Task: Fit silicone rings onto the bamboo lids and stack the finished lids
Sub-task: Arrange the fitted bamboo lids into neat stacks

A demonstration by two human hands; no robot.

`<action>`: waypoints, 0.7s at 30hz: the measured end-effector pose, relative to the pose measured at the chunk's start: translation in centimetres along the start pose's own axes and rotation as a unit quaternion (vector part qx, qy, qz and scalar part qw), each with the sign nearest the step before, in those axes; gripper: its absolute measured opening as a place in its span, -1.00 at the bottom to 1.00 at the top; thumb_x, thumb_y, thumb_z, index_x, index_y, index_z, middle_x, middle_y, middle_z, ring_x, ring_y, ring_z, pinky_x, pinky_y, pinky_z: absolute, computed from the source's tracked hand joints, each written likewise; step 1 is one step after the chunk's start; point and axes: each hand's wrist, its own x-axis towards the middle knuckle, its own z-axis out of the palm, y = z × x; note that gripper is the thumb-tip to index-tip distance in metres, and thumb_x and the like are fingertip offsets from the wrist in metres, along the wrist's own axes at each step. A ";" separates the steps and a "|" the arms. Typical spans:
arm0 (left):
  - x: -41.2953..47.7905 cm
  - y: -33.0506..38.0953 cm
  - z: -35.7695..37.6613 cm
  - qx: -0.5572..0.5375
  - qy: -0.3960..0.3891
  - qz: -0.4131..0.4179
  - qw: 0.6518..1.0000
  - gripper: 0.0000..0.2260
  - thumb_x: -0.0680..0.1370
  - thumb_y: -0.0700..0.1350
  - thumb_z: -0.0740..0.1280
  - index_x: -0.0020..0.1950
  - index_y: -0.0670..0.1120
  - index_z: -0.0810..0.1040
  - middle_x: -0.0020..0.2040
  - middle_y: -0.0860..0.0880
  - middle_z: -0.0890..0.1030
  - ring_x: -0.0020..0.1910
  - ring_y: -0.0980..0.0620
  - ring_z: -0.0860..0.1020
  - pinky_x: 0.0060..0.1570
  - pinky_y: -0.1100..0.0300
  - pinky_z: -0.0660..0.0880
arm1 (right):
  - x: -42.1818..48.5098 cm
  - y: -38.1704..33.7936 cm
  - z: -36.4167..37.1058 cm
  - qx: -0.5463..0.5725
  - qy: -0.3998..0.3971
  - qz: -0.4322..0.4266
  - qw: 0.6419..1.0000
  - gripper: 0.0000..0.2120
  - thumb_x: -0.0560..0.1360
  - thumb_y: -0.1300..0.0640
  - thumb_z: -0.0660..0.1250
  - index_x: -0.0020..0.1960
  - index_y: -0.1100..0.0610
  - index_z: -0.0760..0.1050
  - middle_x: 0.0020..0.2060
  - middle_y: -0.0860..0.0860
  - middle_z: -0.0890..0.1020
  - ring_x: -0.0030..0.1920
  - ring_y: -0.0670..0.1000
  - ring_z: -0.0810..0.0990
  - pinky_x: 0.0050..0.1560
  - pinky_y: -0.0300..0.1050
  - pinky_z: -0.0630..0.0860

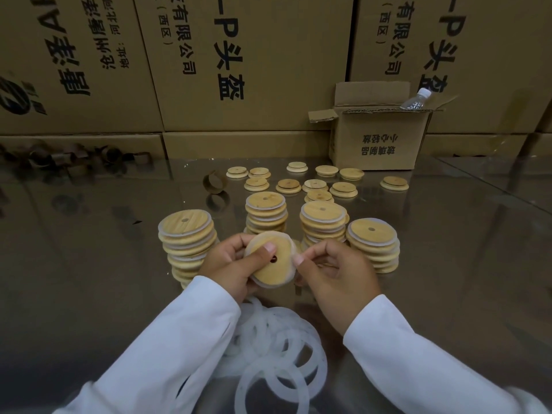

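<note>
The left grip [230,264] is wrapped round a bamboo lid [273,264], with the thumb flat on its top and the fingers curled behind. The right grip [337,273] pinches the white silicone ring [265,284] at the lid's right edge. The lid is tilted up in the air, just in front of four stacks of finished lids [324,219]. A pile of loose rings [280,354] lies on the table [89,249] under the wrists. More single lids [316,185] lie flat further back, near a small cardboard box [379,138]. Bare shiny table spreads wide left and right of the stacks.
</note>
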 end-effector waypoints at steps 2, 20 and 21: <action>-0.2 0.0 0.1 0.003 -0.015 -0.013 1.000 -0.92 0.44 -0.35 0.32 -0.15 -0.19 0.53 -0.38 -0.05 0.63 -0.36 0.03 0.62 -0.35 0.10 0.60 | 0.0 0.0 0.1 0.002 0.015 -0.007 1.000 -0.89 0.43 0.10 0.39 -0.26 -0.03 0.52 -0.30 -0.09 0.64 -0.23 -0.08 0.62 -0.08 -0.07 0.59; -0.7 -0.6 0.5 0.119 -0.051 0.030 0.991 -0.91 0.44 -0.33 0.35 -0.15 -0.17 0.48 -0.25 -0.14 0.61 -0.33 -0.01 0.61 -0.45 0.17 0.57 | 0.8 -0.1 -0.2 -0.043 0.050 0.011 0.998 -0.86 0.51 0.16 0.28 -0.22 0.01 0.48 -0.28 -0.12 0.57 -0.24 -0.18 0.51 -0.28 -0.42 0.36; -0.7 -0.4 0.5 0.122 -0.052 0.035 0.991 -0.90 0.44 -0.33 0.35 -0.14 -0.17 0.48 -0.25 -0.14 0.61 -0.33 0.01 0.61 -0.46 0.20 0.56 | 0.9 -0.1 -0.2 -0.028 0.048 0.022 0.998 -0.85 0.51 0.17 0.28 -0.22 0.01 0.49 -0.28 -0.10 0.58 -0.24 -0.17 0.52 -0.27 -0.38 0.38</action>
